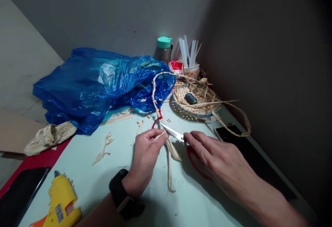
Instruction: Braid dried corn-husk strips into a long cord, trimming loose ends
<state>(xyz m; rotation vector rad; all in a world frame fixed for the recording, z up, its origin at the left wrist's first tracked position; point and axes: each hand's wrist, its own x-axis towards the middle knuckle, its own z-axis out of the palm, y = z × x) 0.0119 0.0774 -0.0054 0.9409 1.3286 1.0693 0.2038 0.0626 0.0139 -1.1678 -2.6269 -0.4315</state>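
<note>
My left hand [147,154], with a black watch on its wrist, pinches the pale dried-fibre braid [155,95] low on its length. Loose fibre ends [169,171] hang below the fingers. A red tie [158,117] is wound around the braid just above the pinch. My right hand [215,154] grips red-handled scissors [175,133]. Their blades point left and lie against the braid beside my left fingertips, below the red tie. Whether the blades are apart is hard to see. From the tie the braid arches up and to the right, over a woven basket.
A blue plastic bag [98,81] covers the back left. The woven basket [178,111] holds a dark thread spool [191,98]. Behind it stand a cup of glue sticks [192,71] and a green-lidded bottle [164,47]. A yellow glue gun [62,199] lies front left; fibre scraps [103,149] are scattered.
</note>
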